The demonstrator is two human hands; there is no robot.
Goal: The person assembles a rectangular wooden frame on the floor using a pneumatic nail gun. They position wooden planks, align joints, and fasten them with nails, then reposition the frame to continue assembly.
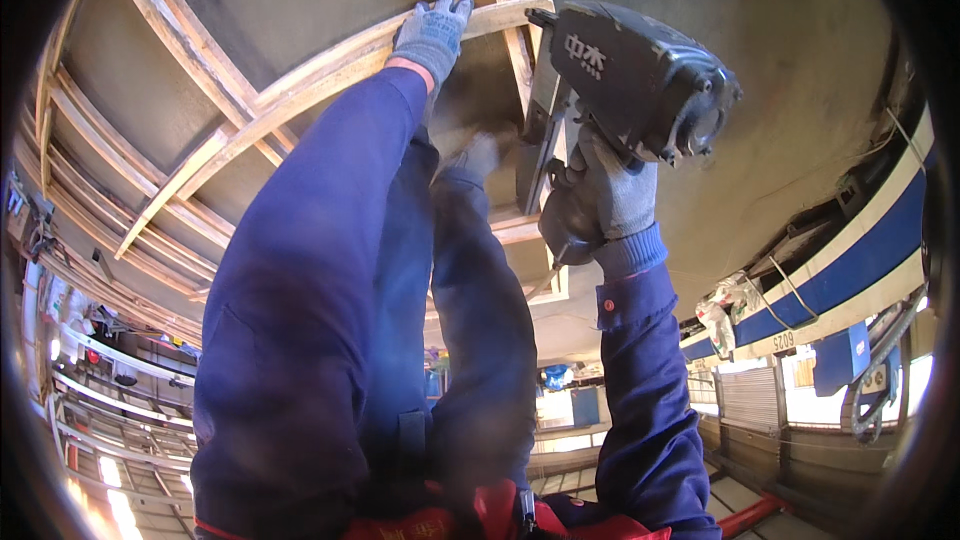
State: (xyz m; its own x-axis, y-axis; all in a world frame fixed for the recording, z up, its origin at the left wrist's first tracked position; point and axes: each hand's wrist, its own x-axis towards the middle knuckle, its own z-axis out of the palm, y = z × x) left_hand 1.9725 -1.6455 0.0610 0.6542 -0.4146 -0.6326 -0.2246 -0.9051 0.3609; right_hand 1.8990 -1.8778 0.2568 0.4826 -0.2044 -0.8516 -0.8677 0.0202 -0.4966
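My left hand [435, 31], in a grey knitted work glove, grips a long wooden batten [330, 67] near its right end, fingers over its far edge. My right hand [611, 184], also gloved, is closed around the handle of a black pneumatic nail gun [637, 75]. The gun's nose lies close to the batten's right end; whether they touch, I cannot tell. Its long magazine [538, 142] runs beside crossing battens [514, 37]. A thin hose [541, 286] leads from the handle's base. The trigger finger is partly hidden.
More joined battens form a timber frame [202, 217] over the concrete floor [750, 187] at left. My legs [480, 262] and a blurred shoe [478, 156] are between my arms. A blue and white beam [832, 277] curves along the right, with a plastic bag [718, 319] beside it.
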